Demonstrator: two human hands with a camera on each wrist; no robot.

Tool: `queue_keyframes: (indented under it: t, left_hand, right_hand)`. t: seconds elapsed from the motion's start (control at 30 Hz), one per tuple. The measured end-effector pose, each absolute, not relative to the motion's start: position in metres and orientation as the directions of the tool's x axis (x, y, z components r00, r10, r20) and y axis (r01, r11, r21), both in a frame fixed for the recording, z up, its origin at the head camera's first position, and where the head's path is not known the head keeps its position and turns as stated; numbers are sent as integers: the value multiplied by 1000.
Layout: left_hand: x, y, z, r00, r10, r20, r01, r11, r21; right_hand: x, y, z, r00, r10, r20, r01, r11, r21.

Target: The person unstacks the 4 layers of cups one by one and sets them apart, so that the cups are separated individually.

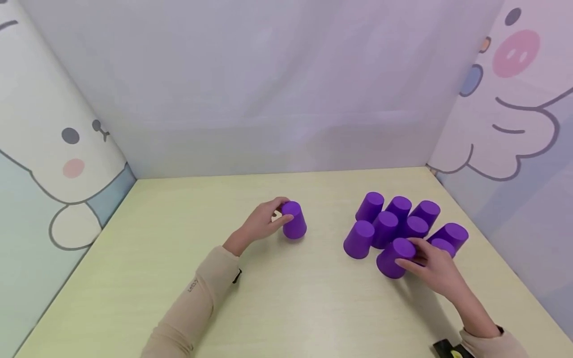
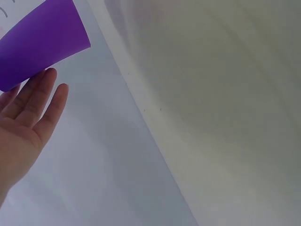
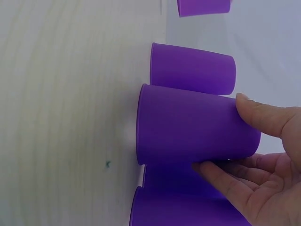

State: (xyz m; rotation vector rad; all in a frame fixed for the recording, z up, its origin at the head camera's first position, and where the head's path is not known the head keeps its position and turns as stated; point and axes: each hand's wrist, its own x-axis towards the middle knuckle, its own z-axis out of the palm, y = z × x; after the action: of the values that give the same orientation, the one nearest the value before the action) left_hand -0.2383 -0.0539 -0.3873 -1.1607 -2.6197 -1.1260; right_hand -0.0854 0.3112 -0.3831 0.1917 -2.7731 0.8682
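Near the middle of the table, my left hand [image 1: 261,222] holds an upside-down purple cup [image 1: 295,226] between thumb and fingers. The left wrist view shows that cup [image 2: 44,40] at the upper left, with fingers along its side. To the right, my right hand [image 1: 437,269] pinches another upturned purple cup [image 1: 391,262] close to its narrow end, at the front of a cup group. Thumb and fingers lie on opposite sides of this cup [image 3: 195,125] in the right wrist view. More inverted purple cups [image 1: 359,240] stand just behind it; some are partly hidden.
The pale wooden table [image 1: 286,308] meets a light fabric wall [image 1: 268,99] at the back. Side panels with cartoon animals [image 1: 519,114] rise at left and right. A dark strap-like object [image 1: 447,349] sits by the right sleeve.
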Motion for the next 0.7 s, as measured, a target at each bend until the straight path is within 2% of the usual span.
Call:
queue_keyframes:
  t: [0.47, 0.7]
  left_hand:
    - [-249, -1, -390, -646, 688, 331, 720, 404, 565]
    - [-251, 21, -388, -635, 706, 313, 736, 430, 523]
  right_hand:
    - [-84, 310, -384, -967, -50, 250, -185, 812, -554]
    - [-84, 310, -384, -967, -43, 249, -181, 808, -560]
